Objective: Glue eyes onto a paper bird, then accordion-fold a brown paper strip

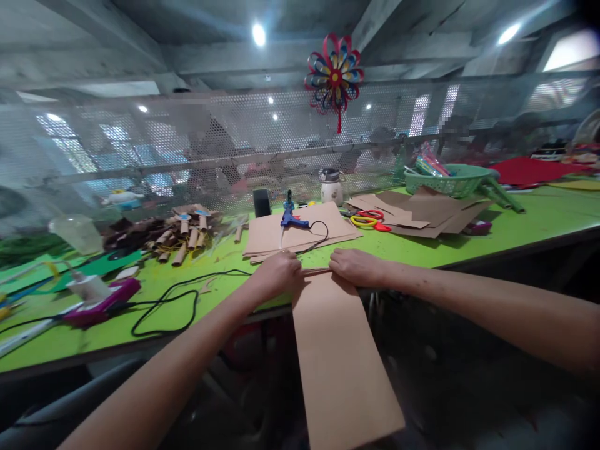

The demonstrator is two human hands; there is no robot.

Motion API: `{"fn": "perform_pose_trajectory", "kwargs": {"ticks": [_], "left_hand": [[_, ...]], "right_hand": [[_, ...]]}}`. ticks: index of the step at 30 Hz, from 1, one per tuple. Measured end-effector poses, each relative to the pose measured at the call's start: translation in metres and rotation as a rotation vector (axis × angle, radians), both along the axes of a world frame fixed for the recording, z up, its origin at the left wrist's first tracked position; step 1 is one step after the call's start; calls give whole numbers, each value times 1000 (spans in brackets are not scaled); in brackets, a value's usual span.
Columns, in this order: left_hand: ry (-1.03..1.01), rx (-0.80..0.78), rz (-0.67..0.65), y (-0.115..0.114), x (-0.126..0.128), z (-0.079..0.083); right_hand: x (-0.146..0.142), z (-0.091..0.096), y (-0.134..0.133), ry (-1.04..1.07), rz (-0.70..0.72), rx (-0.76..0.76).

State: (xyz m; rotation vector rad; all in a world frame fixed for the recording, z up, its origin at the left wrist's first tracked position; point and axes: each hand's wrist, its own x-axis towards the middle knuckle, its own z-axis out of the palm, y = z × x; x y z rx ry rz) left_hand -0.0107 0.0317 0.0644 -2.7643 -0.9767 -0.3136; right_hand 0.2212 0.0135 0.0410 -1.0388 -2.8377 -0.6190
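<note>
Brown paper (344, 350) is pinched at its far end by the left hand (284, 272) and right hand (355, 266), fingers curled tight, probably so it's kept even.

Matt paper, plastic, metal
The hand-held sheet (347, 362) looks like smooth, matt paper; the basket (440, 186), plastic; the perforated screen (267, 134), dull metal.

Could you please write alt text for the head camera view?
A person's left hand and right hand hold one end of a long brown cardboard sheet at a green table. Beyond, a blue hot glue gun sits on stacked cardboard sheets near scissors.
</note>
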Motion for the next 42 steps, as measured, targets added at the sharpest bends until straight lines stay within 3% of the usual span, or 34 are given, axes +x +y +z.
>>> {"fn": "perform_pose_trajectory", "kwargs": {"ticks": [3,7,13,18,25,30,34,36,39,42], "left_hand": [[-118,-218,139,13,18,6],[-118,-453,156,20,35,12],[-289,-812,175,6,30,18],[-365,-958,214,-2,26,18],[-462,-963,262,0,29,4],[-493,-921,281,2,24,-4],[-438,-886,199,6,17,-5],[-396,-833,120,6,16,-2],[-306,-701,45,1,19,6],[-228,-567,18,-7,21,15]], "right_hand": [[2,-1,-4,12,19,43],[5,-4,-7,49,51,130],[7,-5,-12,127,92,238],[8,-6,-14,159,122,302],[9,-6,-17,191,103,290],[11,-6,-15,300,90,194],[10,1,-11,623,69,12],[6,8,-8,710,40,-160],[-1,19,-3,634,6,-444],[-6,29,-3,560,5,-532]]}}
